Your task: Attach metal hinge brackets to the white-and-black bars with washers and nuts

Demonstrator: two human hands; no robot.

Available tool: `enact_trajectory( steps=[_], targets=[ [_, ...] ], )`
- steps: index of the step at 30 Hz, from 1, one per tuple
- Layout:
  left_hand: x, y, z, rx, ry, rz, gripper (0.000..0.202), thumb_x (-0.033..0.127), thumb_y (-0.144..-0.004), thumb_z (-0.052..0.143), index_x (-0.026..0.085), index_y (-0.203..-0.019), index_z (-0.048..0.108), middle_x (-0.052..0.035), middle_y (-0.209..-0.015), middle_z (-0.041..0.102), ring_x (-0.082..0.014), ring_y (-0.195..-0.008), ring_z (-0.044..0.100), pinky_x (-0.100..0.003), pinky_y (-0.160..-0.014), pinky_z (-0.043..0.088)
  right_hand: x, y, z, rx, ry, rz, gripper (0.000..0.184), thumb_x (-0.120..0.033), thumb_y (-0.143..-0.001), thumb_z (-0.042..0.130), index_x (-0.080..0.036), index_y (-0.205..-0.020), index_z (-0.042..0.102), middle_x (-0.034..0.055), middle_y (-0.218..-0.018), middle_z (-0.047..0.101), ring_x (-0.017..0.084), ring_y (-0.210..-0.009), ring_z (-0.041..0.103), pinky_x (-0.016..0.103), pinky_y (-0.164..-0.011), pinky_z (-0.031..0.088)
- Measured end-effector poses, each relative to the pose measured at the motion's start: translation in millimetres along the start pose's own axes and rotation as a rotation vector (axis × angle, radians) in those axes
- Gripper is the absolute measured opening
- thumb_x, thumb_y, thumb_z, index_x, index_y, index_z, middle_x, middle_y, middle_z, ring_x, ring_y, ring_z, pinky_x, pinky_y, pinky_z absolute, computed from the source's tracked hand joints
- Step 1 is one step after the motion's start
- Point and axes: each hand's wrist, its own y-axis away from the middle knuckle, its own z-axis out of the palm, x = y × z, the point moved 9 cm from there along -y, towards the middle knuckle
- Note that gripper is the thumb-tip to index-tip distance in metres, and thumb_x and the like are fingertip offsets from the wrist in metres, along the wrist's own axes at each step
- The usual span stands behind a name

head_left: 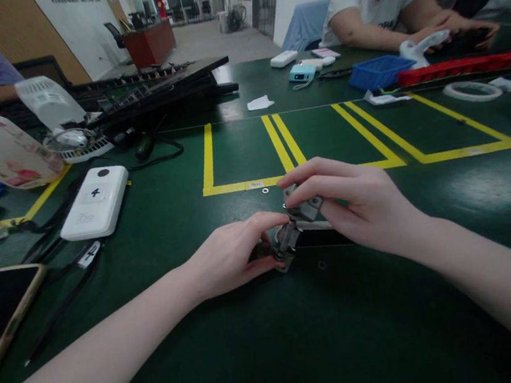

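Between my hands, just above the green table, is a small grey metal hinge with holed plates at its ends. My left hand pinches the lower part between thumb and fingers. On the upper plate, the fingers of my right hand are closed from above and the side. Their grip hides part of the metal. Behind the hinge lies a flat black object with a pale edge, partly covered by my right hand. A small washer rests beyond my fingers, and a faint ring lies nearer me.
Yellow tape marks boxes on the table. At left are a white power bank, a phone, dark straps and a white fan. A blue basket and a tape roll stand far right, near another person's hands.
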Motion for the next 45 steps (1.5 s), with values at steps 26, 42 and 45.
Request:
enact_trajectory(
  steps=[26,42,45],
  targets=[
    [7.9,-1.2,-1.5,-0.035,-0.038,0.070,0.062,0.020,-0.087,0.061,0.024,-0.139,0.029,-0.0106,-0.130,0.056,-0.0181,-0.091,0.067,-0.034,-0.075,0.059,133.7,34.1,-15.3,-0.301,0.294,0.517,0.031,-0.027,-0.086,0.051,-0.019,-0.109,0.070,0.0058,-0.105,0.066,0.023,-0.089,0.062,0.040,-0.079,0.051],
    [20.9,0.0,-7.2,0.018,-0.158,0.149,0.056,0.023,-0.091,0.058,0.022,-0.140,0.031,-0.0111,-0.128,0.057,-0.0219,-0.107,0.063,-0.035,-0.082,0.059,135.6,37.9,4.2,-0.365,0.372,0.449,0.017,-0.028,-0.087,0.055,-0.019,-0.096,0.066,0.0047,-0.098,0.064,0.019,-0.085,0.059,0.031,-0.072,0.048],
    [27.3,2.3,-14.0,0.071,-0.243,0.204,0.050,0.023,-0.090,0.059,0.021,-0.135,0.037,-0.0099,-0.124,0.060,-0.0218,-0.110,0.063,-0.035,-0.087,0.058,131.7,36.8,3.6,-0.364,0.382,0.464,0.023,-0.031,-0.089,0.053,-0.019,-0.105,0.065,0.0054,-0.101,0.064,0.021,-0.086,0.059,0.032,-0.070,0.048]
  ],
)
